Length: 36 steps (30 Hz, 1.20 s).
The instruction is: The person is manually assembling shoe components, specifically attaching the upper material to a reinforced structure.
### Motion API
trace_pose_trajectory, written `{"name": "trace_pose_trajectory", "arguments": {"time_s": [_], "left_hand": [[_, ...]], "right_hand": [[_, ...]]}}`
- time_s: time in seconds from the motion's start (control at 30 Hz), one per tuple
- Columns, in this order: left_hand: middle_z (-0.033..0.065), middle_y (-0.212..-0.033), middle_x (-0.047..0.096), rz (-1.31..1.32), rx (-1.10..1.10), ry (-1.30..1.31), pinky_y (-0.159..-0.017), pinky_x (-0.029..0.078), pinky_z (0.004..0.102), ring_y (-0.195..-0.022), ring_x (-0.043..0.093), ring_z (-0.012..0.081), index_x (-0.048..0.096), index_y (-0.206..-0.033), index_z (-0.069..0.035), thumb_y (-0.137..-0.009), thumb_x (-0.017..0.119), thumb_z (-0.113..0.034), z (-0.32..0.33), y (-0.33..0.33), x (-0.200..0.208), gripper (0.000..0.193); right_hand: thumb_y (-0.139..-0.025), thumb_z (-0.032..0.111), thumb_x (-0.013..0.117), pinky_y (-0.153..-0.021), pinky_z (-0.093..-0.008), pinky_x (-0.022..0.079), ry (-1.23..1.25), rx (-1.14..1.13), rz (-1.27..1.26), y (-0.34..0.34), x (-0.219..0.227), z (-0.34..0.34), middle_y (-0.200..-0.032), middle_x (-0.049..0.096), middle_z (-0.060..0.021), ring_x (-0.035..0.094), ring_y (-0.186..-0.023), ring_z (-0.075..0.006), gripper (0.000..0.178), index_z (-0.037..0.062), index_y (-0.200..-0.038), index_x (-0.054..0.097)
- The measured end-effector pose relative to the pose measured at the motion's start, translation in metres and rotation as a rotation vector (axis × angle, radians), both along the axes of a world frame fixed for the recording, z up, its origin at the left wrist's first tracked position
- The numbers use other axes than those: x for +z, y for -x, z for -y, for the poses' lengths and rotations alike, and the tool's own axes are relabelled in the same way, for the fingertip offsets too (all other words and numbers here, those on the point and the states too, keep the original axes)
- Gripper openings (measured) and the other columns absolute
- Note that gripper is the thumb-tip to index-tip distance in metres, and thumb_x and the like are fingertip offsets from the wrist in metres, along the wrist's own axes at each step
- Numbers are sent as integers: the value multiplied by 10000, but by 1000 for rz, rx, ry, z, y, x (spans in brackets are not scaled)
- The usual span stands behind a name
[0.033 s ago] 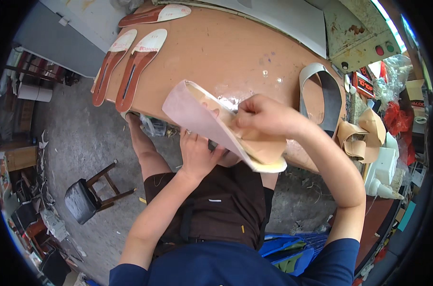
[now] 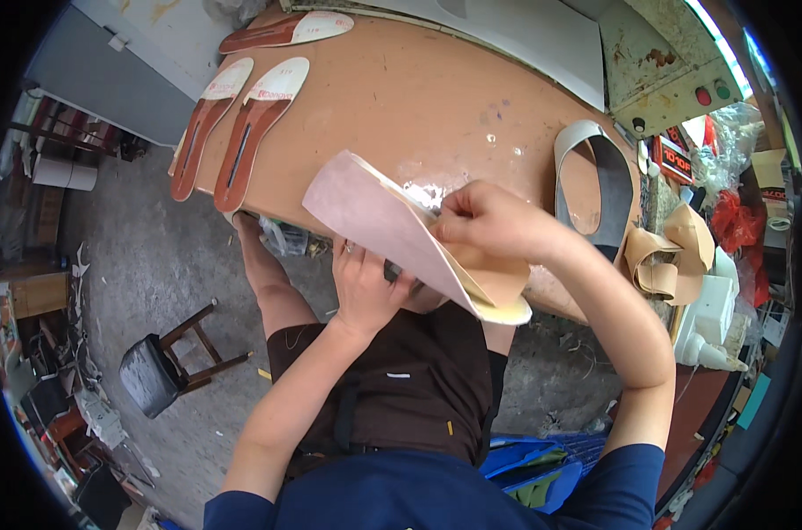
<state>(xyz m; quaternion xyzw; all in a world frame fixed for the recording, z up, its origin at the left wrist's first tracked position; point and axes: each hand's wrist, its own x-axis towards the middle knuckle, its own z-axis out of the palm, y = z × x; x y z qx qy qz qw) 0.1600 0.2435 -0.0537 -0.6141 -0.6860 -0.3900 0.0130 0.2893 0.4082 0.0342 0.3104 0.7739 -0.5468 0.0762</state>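
Above my lap I hold a large insole-shaped piece (image 2: 383,216), pinkish on the side facing me, tilted, with a pale yellowish rounded end at its lower right. My left hand (image 2: 366,287) grips it from below along its near edge; some of its fingers are hidden behind the piece. Against the other face lies a tan, leather-like sheet (image 2: 498,274), partly lifted and curved. My right hand (image 2: 494,216) is closed, pinching this sheet near its upper edge. The fingertips are partly hidden.
Several brown-and-white insoles (image 2: 251,132) lie at the table's left. A dark, pale-rimmed sole-shaped frame (image 2: 609,190) is on the right, near curled tan pieces (image 2: 666,256). A machine box with buttons (image 2: 684,79) stands at the back right. On the floor is a small stool (image 2: 167,371).
The pink piece has tilted slightly, its lower right end dropping a little. My right hand has shifted slightly upward along the tan sheet. My left hand keeps its grip.
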Motion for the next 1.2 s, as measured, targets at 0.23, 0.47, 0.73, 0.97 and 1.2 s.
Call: {"name": "trace_pose_trajectory", "arguments": {"time_s": [0.23,0.47,0.73,0.97,1.2], "left_hand": [[186,-1300,541,206,-75,-22,-1111,258,481,-1259,489,348,336,-1374,18,-746,722,-219,-7,6,-16,774],[215,-1337,519,36,-37,13,-1104,270,478,-1219,524,330,291,-1389,64,-769,704,-250,-4,10,-10,809],[181,-1352,524,-79,-110,129,-1131,200,489,-1296,460,325,259,-1388,75,-859,605,-309,-5,10,-5,740],[175,-1394,480,-90,-130,145,-1139,189,490,-1354,384,317,364,-1365,82,-817,647,-263,-4,11,-2,706],[166,-1435,437,-212,-185,215,-1141,185,504,-1376,350,317,489,-1344,-2,-819,600,-323,-1,15,1,626]], "right_hand": [[-832,229,653,-481,-302,353,-96,-61,-16,8,-7,12,-504,416,-21,392,-526,-74,336,16,-619,505],[-816,209,669,-490,-326,357,-176,-230,-443,27,16,24,-534,399,-76,351,-527,-124,336,-3,-647,472],[-850,255,681,-516,-400,432,-126,-258,44,-37,5,44,-574,529,-189,546,-516,-329,340,-29,-710,558],[-880,263,667,-474,-367,391,-168,-281,79,-39,-4,50,-547,507,-156,500,-464,-239,345,-19,-720,549],[-872,238,641,-572,-440,471,-252,-173,61,-39,-3,49,-649,588,-239,611,-635,-401,309,-35,-735,590]]}}
